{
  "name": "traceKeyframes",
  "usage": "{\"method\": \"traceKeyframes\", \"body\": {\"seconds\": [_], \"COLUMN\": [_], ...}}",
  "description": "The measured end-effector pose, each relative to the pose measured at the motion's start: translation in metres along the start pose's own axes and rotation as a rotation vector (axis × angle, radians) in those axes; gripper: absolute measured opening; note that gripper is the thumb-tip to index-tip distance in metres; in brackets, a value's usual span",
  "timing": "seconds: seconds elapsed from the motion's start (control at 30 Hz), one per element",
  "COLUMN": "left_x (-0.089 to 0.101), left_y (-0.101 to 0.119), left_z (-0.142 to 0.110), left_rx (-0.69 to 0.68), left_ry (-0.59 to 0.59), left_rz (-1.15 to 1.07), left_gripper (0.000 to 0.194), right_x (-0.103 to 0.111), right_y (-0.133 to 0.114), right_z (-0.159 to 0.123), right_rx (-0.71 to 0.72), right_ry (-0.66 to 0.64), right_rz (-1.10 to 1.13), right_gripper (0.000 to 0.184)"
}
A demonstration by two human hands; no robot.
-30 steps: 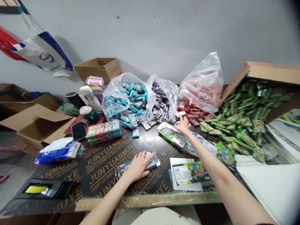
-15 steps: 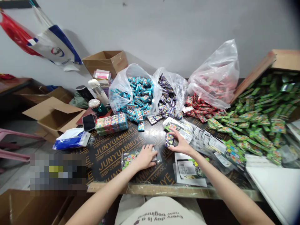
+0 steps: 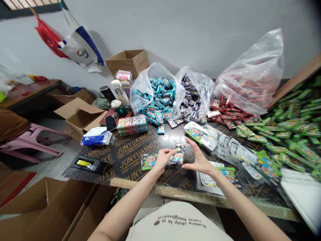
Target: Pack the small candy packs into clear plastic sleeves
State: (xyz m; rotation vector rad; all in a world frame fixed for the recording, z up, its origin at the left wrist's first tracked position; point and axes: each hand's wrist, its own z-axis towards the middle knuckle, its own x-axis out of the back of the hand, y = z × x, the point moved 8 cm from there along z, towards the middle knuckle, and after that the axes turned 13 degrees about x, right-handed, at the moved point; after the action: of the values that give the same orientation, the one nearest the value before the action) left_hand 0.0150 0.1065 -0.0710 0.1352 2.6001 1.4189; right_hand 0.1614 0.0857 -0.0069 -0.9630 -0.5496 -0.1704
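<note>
My left hand pinches the left edge of a small dark purple box with a colourful printed face. Just right of that box, my right hand is open, thumb and fingers spread apart with a gap to it. Partly beneath my left hand lies a printed card package, its right part hidden. More printed packages are stacked beyond my right hand, and another green-and-black package lies on white sheets under my right forearm.
Plastic bags of blue boxes, purple boxes and red boxes stand along the wall. Green boxes spill across the right. A stack of boxes, a phone, a tissue pack and bottles are on the left.
My right hand reached to the purple boxes, brought one back, and has let go of it. My left hand rose off the card package and now holds that box. The view swung left.
</note>
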Motion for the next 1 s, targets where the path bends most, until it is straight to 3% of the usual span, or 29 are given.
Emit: {"method": "traceKeyframes", "body": {"seconds": [0.07, 0.17, 0.27, 0.33, 0.4, 0.5, 0.67, 0.87, 1.0], "left_x": [0.002, 0.011, 0.017, 0.017, 0.017, 0.015, 0.006, 0.001, -0.003], "left_y": [-0.001, 0.010, 0.015, 0.006, -0.001, 0.001, 0.015, 0.012, 0.010], "left_z": [0.000, -0.004, -0.012, -0.014, -0.014, -0.016, -0.022, -0.025, -0.022], "left_rx": [-0.041, -0.233, -0.465, -0.540, -0.566, -0.601, -0.654, -0.626, -0.652], "left_ry": [-0.002, 0.051, 0.107, 0.084, 0.067, 0.058, -0.058, -0.174, -0.152], "left_rz": [0.058, 0.379, 0.862, 1.115, 1.232, 1.233, 1.197, 1.129, 1.080], "left_gripper": [0.039, 0.042, 0.073, 0.097, 0.104, 0.106, 0.101, 0.100, 0.098], "right_x": [-0.004, -0.007, -0.006, -0.007, -0.012, -0.021, -0.030, -0.012, -0.011], "right_y": [-0.011, -0.008, 0.009, 0.021, 0.027, 0.023, 0.003, -0.001, -0.003], "right_z": [-0.002, -0.008, -0.017, -0.024, -0.028, -0.029, -0.027, -0.020, -0.016], "right_rx": [0.099, 0.151, 0.148, 0.132, 0.122, 0.130, 0.174, 0.174, 0.202], "right_ry": [-0.049, -0.072, -0.069, -0.080, -0.117, -0.189, -0.365, -0.326, -0.341], "right_rz": [-0.178, -0.273, -0.305, -0.324, -0.329, -0.275, -0.095, -0.101, -0.151], "right_gripper": [0.083, 0.077, 0.080, 0.080, 0.078, 0.079, 0.079, 0.080, 0.079]}}
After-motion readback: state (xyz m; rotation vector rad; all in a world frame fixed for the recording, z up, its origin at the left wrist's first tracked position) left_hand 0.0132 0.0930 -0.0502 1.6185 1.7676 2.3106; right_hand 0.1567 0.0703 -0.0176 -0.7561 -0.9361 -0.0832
